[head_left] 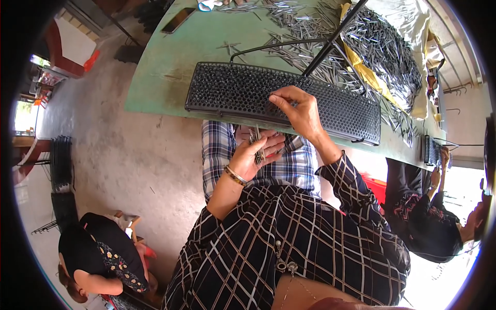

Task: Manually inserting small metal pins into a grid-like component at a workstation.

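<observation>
A long black rack with a grid of round holes lies along the near edge of the green table. Over the middle of it is my right hand, thumb and forefinger pinched together close to the holes; whatever they hold is too small to make out. Many holes in the rack's left half show shiny tips, while the right half shows mostly dark openings. Below the table edge, above my lap, my left hand is closed around a small bundle of thin metal rods.
Loose metal rods are strewn across the green table, with a large heap on a yellow-edged sack at right. Black bars rise behind the rack. A phone lies far left. Other people sit at lower left and right, one beside a similar rack.
</observation>
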`<control>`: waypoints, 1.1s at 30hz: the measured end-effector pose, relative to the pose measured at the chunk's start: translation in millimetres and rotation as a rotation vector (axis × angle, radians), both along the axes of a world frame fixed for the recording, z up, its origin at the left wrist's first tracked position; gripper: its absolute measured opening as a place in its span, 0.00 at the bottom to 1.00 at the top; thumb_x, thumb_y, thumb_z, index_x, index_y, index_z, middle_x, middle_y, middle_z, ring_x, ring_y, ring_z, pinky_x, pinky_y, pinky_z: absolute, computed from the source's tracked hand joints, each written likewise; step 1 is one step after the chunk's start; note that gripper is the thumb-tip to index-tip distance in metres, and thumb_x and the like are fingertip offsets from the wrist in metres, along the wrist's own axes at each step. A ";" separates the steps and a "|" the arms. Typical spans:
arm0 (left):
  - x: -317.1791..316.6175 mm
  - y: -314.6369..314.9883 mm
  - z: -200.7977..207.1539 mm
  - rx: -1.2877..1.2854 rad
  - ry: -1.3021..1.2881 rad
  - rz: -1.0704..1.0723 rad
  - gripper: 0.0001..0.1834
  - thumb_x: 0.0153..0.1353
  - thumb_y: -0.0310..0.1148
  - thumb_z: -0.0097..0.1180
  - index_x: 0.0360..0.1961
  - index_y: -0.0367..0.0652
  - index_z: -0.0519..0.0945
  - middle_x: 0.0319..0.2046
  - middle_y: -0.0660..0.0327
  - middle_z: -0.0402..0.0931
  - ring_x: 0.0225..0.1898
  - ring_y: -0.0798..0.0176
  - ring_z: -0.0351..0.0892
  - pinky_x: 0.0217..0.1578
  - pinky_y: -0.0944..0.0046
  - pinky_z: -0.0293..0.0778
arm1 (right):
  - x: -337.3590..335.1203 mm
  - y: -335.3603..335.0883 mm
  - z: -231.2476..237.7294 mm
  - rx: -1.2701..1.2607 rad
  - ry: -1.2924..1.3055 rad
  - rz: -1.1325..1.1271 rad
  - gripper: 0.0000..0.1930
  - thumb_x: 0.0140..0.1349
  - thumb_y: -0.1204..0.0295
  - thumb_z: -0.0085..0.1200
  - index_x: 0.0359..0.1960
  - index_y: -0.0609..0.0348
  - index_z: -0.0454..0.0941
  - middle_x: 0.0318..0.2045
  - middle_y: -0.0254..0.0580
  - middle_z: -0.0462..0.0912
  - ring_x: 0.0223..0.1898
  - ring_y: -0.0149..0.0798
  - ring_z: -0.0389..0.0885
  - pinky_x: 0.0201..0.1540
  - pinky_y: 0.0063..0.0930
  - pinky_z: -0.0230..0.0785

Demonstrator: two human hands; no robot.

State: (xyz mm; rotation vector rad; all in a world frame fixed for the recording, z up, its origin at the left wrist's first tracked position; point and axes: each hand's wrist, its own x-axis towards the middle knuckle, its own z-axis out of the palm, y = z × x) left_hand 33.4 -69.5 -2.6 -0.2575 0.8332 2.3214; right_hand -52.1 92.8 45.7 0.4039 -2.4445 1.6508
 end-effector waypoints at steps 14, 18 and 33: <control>5.2 -4.7 -7.9 0.007 -0.016 -0.024 0.16 0.66 0.36 0.46 0.53 0.43 0.71 0.39 0.57 0.76 0.27 0.75 0.67 0.24 0.75 0.63 | -2.0 -11.2 -9.0 0.050 0.015 -0.059 0.07 0.53 0.72 0.60 0.30 0.63 0.82 0.28 0.43 0.82 0.25 0.34 0.80 0.28 0.23 0.71; 5.4 -3.8 -8.9 0.013 -0.023 -0.021 0.15 0.65 0.35 0.47 0.51 0.41 0.72 0.34 0.60 0.75 0.24 0.78 0.63 0.21 0.77 0.58 | -0.5 -14.1 -9.5 0.075 0.037 -0.033 0.07 0.54 0.73 0.60 0.31 0.64 0.82 0.29 0.42 0.82 0.28 0.33 0.80 0.30 0.23 0.71; 4.0 -4.1 12.6 -0.152 -0.090 -0.016 0.14 0.64 0.33 0.46 0.47 0.39 0.74 0.36 0.61 0.76 0.35 0.69 0.75 0.31 0.68 0.73 | 8.7 -14.3 -30.0 0.404 0.357 0.005 0.08 0.53 0.74 0.60 0.34 0.64 0.81 0.33 0.41 0.78 0.31 0.39 0.79 0.33 0.31 0.72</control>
